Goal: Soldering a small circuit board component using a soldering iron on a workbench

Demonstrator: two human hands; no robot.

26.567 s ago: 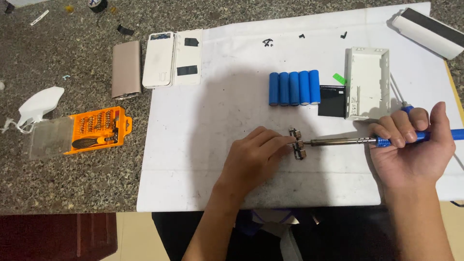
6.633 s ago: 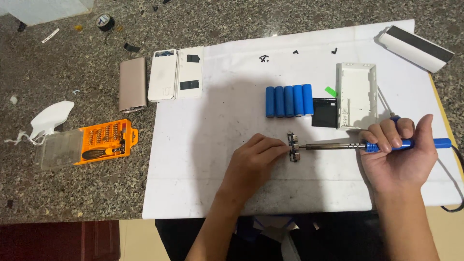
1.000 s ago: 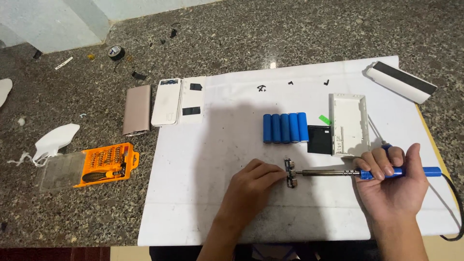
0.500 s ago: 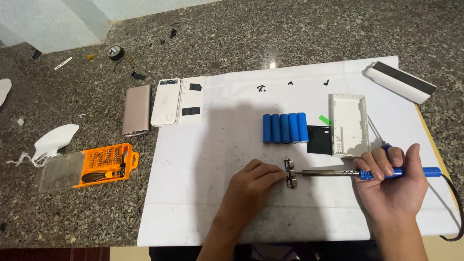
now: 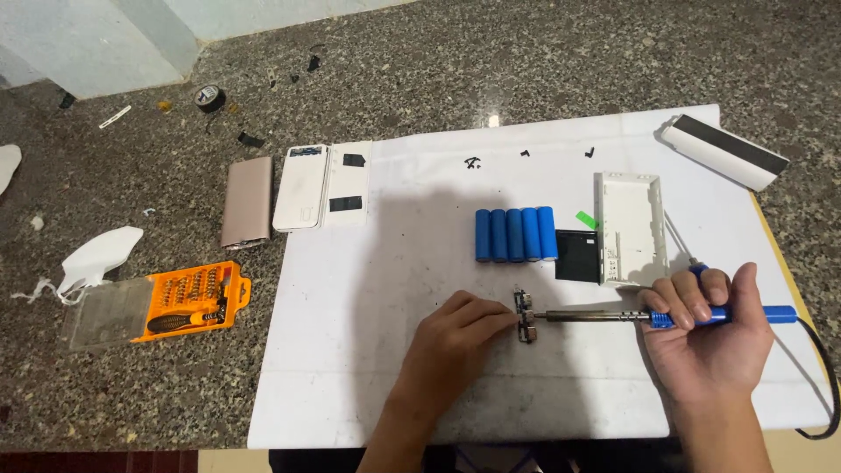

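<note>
Nothing has shifted since half a second ago; our hands and tool sit where they were. Our left hand [image 5: 460, 337] pins the small circuit board [image 5: 525, 315] to the white sheet [image 5: 350, 350] with its fingertips, seemingly to steady it; our right hand [image 5: 710, 337] is clenched round the blue-handled soldering iron [image 5: 666, 315], tip touching the board. The orange screwdriver kit [image 5: 188, 300] lies well off on the granite; blue cells [image 5: 516, 234] and white case [image 5: 629, 228] sit behind, leaving bare sheet near the front edge.
</note>
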